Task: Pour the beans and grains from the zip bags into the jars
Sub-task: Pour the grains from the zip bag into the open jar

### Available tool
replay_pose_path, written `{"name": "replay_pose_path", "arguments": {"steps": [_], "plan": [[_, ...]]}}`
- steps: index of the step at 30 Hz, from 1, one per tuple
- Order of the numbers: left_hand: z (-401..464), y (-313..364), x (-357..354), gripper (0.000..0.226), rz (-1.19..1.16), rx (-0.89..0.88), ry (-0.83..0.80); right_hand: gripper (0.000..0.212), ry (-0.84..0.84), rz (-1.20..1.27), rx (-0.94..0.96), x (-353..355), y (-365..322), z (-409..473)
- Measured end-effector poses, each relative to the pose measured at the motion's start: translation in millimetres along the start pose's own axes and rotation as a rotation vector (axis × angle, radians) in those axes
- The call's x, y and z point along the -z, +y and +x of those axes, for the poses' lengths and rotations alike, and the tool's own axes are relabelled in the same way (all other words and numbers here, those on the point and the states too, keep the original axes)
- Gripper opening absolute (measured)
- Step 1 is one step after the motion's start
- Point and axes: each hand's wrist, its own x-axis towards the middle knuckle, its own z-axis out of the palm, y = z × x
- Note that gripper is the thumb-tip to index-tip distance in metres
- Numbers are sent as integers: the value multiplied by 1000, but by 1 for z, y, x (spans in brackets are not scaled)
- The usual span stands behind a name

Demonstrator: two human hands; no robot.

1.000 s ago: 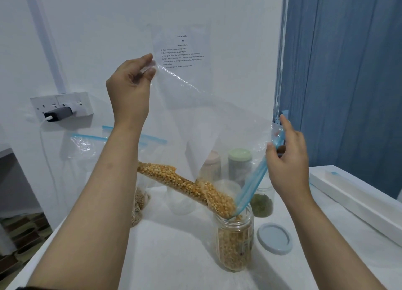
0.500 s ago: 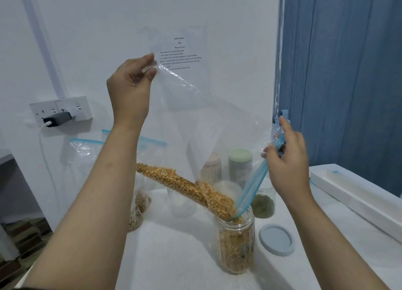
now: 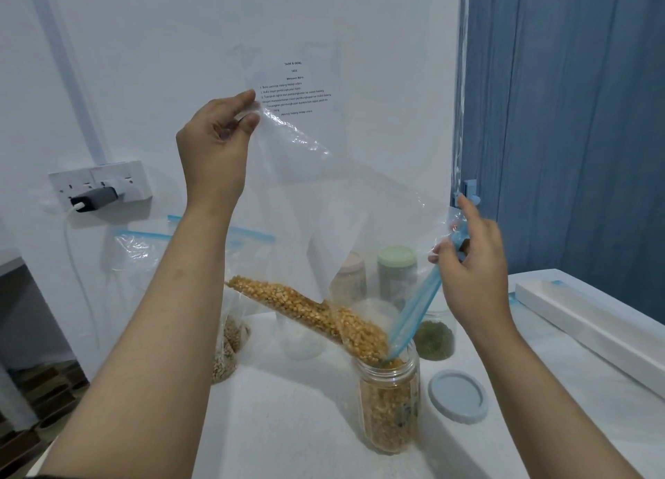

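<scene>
1. Both hands hold one clear zip bag (image 3: 345,205) tilted over the desk: the left hand (image 3: 216,147) pinches a bottom corner of the bag high up between thumb and fingertips, and the right hand (image 3: 471,270) grips the blue zip strip (image 3: 417,309) at the mouth end, lower and nearer the right edge of the desk.
2. White desk (image 3: 288,424) carries everything; a long white box (image 3: 590,320) lies along its right edge.
3. Yellow kernels (image 3: 313,313) lie in a sloping band along the bag's lower fold, running down to the bag's mouth, which dips into an open glass jar (image 3: 390,406).
4. That jar stands toward the front of the desk, near its middle, and is filled with kernels almost to the neck.
5. Two more zip bags (image 3: 230,338) with grain in the bottom lean against the wall at the desk's back left, partly hidden by the left arm.
6. Behind the bag, toward the back edge, stand a green-lidded jar (image 3: 397,273), a pale-lidded jar (image 3: 351,280), an empty clear jar (image 3: 302,338) and a jar of green beans (image 3: 433,338).
7. A grey-blue lid (image 3: 457,396) lies flat just right of the kernel jar, apart from it.
</scene>
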Motion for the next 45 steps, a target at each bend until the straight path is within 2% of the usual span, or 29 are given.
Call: {"name": "replay_pose_path", "arguments": {"steps": [45], "plan": [[-2, -3, -1, 25, -9, 31, 56, 49, -25, 91, 71, 6, 7, 9]]}}
